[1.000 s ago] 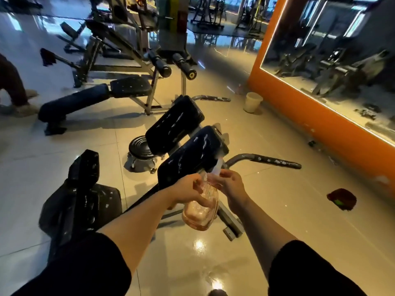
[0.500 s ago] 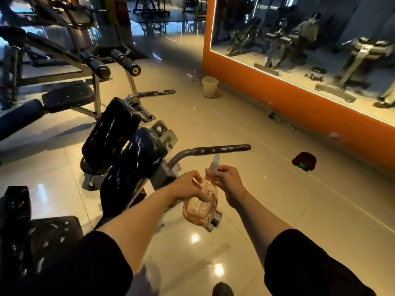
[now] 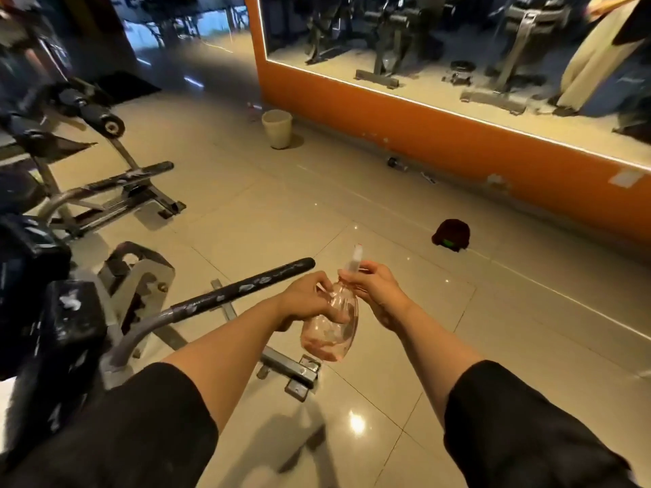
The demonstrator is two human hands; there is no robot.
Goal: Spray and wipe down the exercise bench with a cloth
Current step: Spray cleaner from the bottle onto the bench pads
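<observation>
A clear pinkish spray bottle (image 3: pixel 331 329) hangs in front of me above the floor. My left hand (image 3: pixel 306 301) grips its body from the left. My right hand (image 3: pixel 377 287) pinches the white spray head (image 3: pixel 354 260) at the top. The black padded exercise bench (image 3: pixel 53 332) is at the far left, streaked with white foam, and its foam-flecked handle bar (image 3: pixel 246 287) points toward my hands. A dark red cloth (image 3: pixel 452 234) lies on the tiles to the right, beyond my hands.
A beige bucket (image 3: pixel 277 128) stands by the orange mirror wall (image 3: pixel 458 142). Another bench frame with roller pads (image 3: pixel 102 121) stands at the back left. The bench's metal foot (image 3: pixel 292 373) lies under my hands. Small items (image 3: pixel 396 163) lie along the wall base.
My view has swung right, so the bench pads slid to the left edge and the mirror wall fills the top right. Both hands stay on the bottle, the spray head now raised a little out.
</observation>
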